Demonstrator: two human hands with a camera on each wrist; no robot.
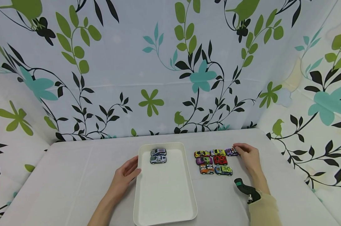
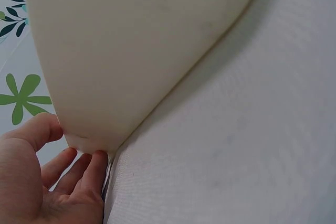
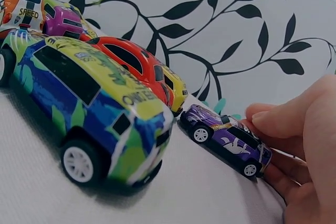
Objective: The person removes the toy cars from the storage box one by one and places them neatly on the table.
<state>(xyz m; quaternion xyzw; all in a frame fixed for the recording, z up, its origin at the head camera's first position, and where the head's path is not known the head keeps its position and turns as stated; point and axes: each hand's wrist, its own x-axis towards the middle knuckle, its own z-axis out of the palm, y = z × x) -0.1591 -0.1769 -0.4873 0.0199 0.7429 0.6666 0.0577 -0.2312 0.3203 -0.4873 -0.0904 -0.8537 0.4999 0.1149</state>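
Note:
My right hand [image 1: 248, 154] pinches a small purple toy car [image 3: 231, 137] between thumb and fingers, at its rear end in the right wrist view. The car stands on the table at the right end of the back row of toy cars. My left hand [image 1: 126, 172] holds the left edge of a white tray [image 1: 165, 216], thumb at the rim and fingers against the side wall [image 2: 131, 51]. Inside the tray, a grey-purple toy car [image 1: 158, 152] and a silver toy car [image 1: 158, 159] lie one behind the other near the far left corner.
Right of the tray, several toy cars stand in close rows, among them a red one [image 1: 220, 160], an orange one [image 1: 206, 169] and a green-blue one [image 3: 100, 103]. A black strap-like device [image 1: 246, 190] is at the right wrist. Patterned cloth [image 1: 116, 78] hangs behind the table.

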